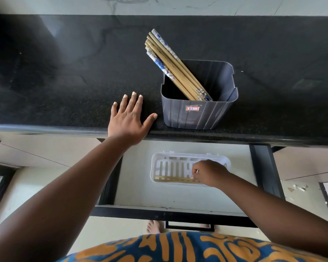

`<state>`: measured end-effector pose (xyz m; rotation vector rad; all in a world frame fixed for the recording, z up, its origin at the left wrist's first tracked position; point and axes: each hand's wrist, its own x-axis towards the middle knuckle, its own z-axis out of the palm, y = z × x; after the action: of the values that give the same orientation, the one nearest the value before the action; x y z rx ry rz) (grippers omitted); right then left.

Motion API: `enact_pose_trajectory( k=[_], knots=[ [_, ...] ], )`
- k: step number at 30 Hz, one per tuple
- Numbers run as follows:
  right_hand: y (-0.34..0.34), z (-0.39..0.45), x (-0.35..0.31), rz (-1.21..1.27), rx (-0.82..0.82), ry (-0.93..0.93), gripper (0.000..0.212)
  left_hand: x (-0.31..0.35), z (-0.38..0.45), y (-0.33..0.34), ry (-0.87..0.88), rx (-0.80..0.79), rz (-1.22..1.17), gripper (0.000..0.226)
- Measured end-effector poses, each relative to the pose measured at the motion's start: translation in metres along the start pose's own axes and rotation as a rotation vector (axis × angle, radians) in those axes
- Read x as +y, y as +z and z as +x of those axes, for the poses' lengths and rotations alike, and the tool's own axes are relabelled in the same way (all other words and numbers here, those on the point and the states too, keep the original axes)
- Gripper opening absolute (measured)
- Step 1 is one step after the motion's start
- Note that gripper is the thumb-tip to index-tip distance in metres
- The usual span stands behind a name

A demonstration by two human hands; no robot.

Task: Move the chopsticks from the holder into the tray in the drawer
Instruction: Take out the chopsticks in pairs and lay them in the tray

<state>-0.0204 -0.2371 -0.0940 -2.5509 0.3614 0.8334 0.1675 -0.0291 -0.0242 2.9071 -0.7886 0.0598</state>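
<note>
Our left hand (128, 121) is lying flat and open on the speckled black counter (64, 87), fingers spread, holding nothing. Our right hand (206, 173) is pinching thin wooden sticks (170, 179) lying in the white slotted plastic tray (159, 163) inside the open drawer (178, 197). More long chopsticks (170, 61), some plain wood, some blue and white, are leaning in the grey ribbed square holder (197, 116).

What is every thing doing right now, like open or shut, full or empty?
Pull-out cabinet drawer: open.
Grey plastic holder: upright on the counter, many chopsticks inside.
Wooden and blue-patterned chopsticks: leaning in the holder.
White slotted plastic tray: in the drawer, some wooden chopsticks lying in it.
Left hand: open, flat on the counter.
Right hand: fingers closed at the tray's chopsticks.
</note>
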Motion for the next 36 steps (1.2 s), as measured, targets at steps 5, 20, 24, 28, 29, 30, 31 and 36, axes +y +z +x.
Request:
enact_pose_trajectory(
  k=[5, 20, 24, 28, 29, 30, 31, 36],
  knots=[
    [-0.038, -0.037, -0.025, 0.058, 0.153, -0.084, 0.016, 0.0, 0.0, 0.0, 0.015, -0.023, 0.002, 0.086],
    [-0.212, -0.077, -0.127, 0.296, 0.74, -0.237, 0.012, 0.001, 0.003, -0.003, 0.003, -0.121, 0.013, 0.09],
    [-0.204, -0.047, -0.131, 0.184, 0.729, -0.161, 0.033, 0.0, 0.005, -0.002, 0.001, -0.134, 0.01, 0.092],
    [-0.202, -0.03, -0.132, 0.059, 0.77, -0.136, 0.025, -0.001, 0.005, -0.001, 0.006, -0.134, 0.0, 0.089],
    [-0.202, -0.029, -0.132, 0.041, 0.773, -0.138, 0.02, -0.001, 0.005, -0.001, 0.008, -0.132, -0.002, 0.089],
    [-0.201, -0.028, -0.132, 0.025, 0.779, -0.14, 0.016, -0.001, 0.005, -0.001, 0.008, -0.129, -0.002, 0.089],
    [-0.202, -0.027, -0.132, 0.012, 0.787, -0.141, 0.013, 0.0, 0.005, -0.001, 0.008, -0.124, -0.001, 0.088],
    [-0.203, -0.027, -0.129, 0.004, 0.833, -0.118, 0.032, 0.0, 0.005, -0.001, 0.008, -0.102, -0.012, 0.085]
  ],
)
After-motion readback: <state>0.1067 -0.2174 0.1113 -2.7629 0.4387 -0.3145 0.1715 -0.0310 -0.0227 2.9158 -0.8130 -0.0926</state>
